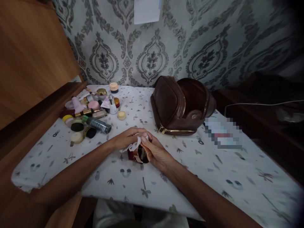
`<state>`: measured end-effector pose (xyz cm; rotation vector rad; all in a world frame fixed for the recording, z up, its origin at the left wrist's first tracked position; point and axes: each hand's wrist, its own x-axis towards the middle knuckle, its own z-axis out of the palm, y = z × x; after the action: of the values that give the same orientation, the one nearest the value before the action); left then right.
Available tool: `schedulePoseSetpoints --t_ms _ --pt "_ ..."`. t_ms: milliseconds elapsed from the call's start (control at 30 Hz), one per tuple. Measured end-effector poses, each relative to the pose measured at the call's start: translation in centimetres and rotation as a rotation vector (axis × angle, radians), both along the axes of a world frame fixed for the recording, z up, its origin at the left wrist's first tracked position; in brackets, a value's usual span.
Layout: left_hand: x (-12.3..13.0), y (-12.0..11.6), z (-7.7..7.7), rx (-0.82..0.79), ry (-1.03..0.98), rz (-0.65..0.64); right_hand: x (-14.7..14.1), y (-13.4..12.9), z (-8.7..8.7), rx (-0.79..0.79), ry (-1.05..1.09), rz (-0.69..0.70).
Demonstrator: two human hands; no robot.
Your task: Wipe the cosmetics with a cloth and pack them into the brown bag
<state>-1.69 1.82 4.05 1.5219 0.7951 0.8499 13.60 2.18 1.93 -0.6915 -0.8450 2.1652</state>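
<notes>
Near the front middle of the table, a dark red jar with a shiny gold band (136,156) is tilted between my hands. My right hand (155,151) is closed round its right side, thumb on top. My left hand (128,138) is closed on a crumpled white cloth (135,145), which lies against the upper part of the jar. The fingertips of both hands meet there, and the far side of the jar is hidden behind them.
An open brown leather bag (169,106) stands at the back right of the patterned tablecloth (142,186). Several jars, tubes and bottles, among them a dark bottle (98,124), crowd the left side. A blurred flat item (222,133) lies right of the bag.
</notes>
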Motion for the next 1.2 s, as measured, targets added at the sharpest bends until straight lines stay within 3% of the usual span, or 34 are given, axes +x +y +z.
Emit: schedulePoseSetpoints --t_ms 267,500,667,833,1033,1200 --pt "0.6 0.0 -1.2 -0.023 -0.046 0.127 0.2 -0.2 0.1 -0.004 -0.038 -0.007" --pt "-0.6 0.2 -0.1 -0.025 -0.085 -0.109 0.2 0.3 -0.3 -0.073 0.002 -0.027" --pt "-0.7 0.1 -0.3 0.008 0.019 -0.111 0.2 0.4 -0.2 -0.114 0.029 -0.037" --pt "-0.2 -0.3 -0.4 -0.130 -0.118 0.071 0.2 0.7 0.0 -0.188 0.120 0.008" --pt "0.1 0.3 -0.2 0.003 -0.169 0.479 0.2 0.6 -0.3 -0.164 0.143 0.059" --pt "0.1 0.8 -1.1 0.033 -0.163 0.627 0.3 0.5 -0.7 -0.145 0.072 0.089"
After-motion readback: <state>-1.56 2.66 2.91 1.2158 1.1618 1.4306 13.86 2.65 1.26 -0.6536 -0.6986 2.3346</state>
